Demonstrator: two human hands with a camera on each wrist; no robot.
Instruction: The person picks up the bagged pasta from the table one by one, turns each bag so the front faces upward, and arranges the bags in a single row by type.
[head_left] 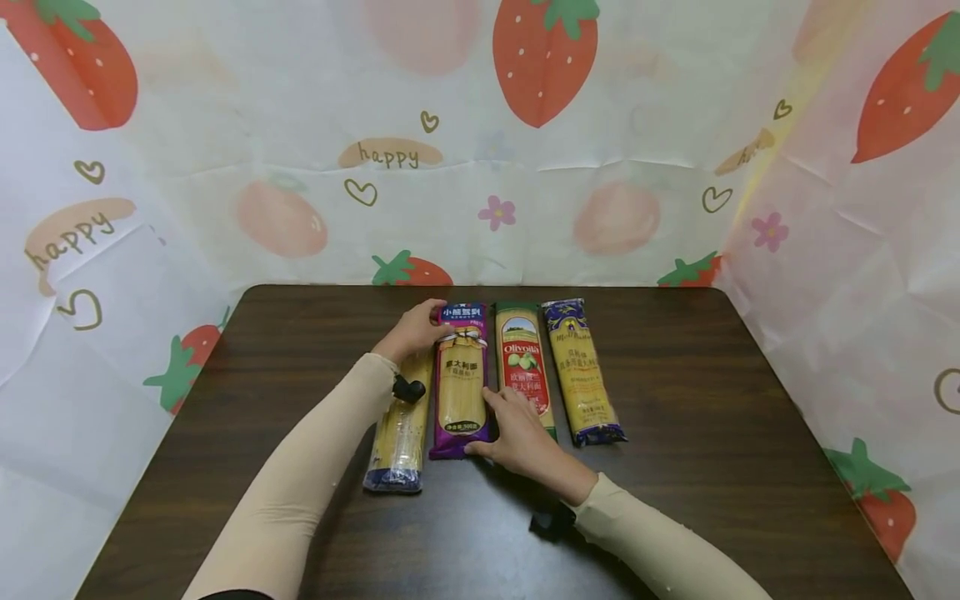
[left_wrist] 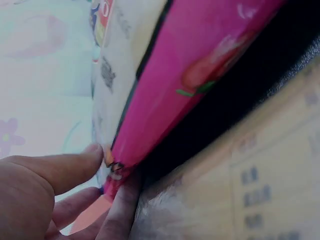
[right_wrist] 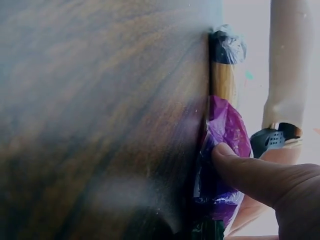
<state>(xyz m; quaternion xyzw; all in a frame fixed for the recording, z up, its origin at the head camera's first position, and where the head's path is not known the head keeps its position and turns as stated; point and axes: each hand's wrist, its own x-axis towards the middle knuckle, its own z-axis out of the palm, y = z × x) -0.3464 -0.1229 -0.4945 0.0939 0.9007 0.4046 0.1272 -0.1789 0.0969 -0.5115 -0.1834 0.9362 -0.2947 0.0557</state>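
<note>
A purple pasta packet (head_left: 461, 396) lies second from the left in a row on the table. My left hand (head_left: 411, 333) holds its far left corner; in the left wrist view the thumb (left_wrist: 75, 167) is over the packet's pink end, with fingers at its edge. At the near right corner my right hand (head_left: 525, 437) grips the same packet. The right wrist view shows that thumb (right_wrist: 235, 162) pressed on the crinkled purple wrapper (right_wrist: 227, 122). Under my left wrist is a clear pasta packet with a blue end (head_left: 397, 437).
Right of the purple packet lies a green and red pasta packet (head_left: 521, 333), partly behind my right hand. A yellow and blue pasta packet (head_left: 583, 375) lies tilted at the row's right end. A strawberry-print sheet (head_left: 465, 217) surrounds the dark wooden table (head_left: 690, 450).
</note>
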